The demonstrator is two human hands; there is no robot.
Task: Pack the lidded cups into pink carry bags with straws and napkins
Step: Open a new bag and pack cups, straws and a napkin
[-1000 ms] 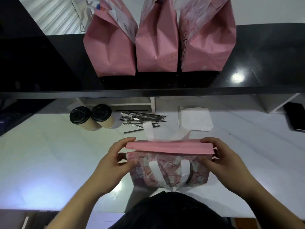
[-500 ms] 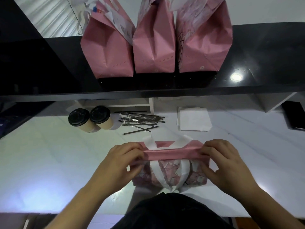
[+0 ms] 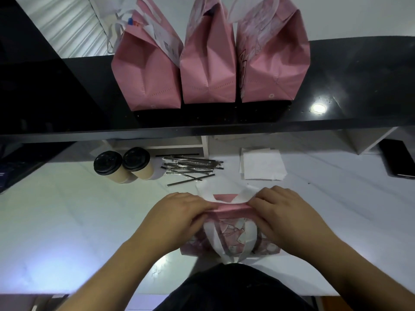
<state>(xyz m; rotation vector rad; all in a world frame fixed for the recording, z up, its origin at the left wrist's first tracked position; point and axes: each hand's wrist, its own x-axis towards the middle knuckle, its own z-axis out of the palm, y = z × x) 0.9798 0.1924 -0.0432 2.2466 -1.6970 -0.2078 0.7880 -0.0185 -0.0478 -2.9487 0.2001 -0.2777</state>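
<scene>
A: While the two lidded cups [image 3: 122, 163] wait at the far left beside the straws [image 3: 190, 166], what has changed?

B: The left hand [image 3: 179, 213] and right hand [image 3: 284, 212] have slid inward along the pink bag's [image 3: 229, 234] folded edge, both pinching it.

A: Meaning?

B: Probably creasing the flat bag on the counter [image 3: 67, 221] before opening; napkins [image 3: 261, 163] untouched.

Three bags [image 3: 208, 63] stand side by side on the far shelf [image 3: 348, 86]. Below it on the counter [image 3: 67, 221], two cups [image 3: 123, 163] sit left, straws [image 3: 190, 167] in the middle, napkins [image 3: 261, 163] right. Nearest lies a folded bag [image 3: 231, 232] under both hands.
</scene>
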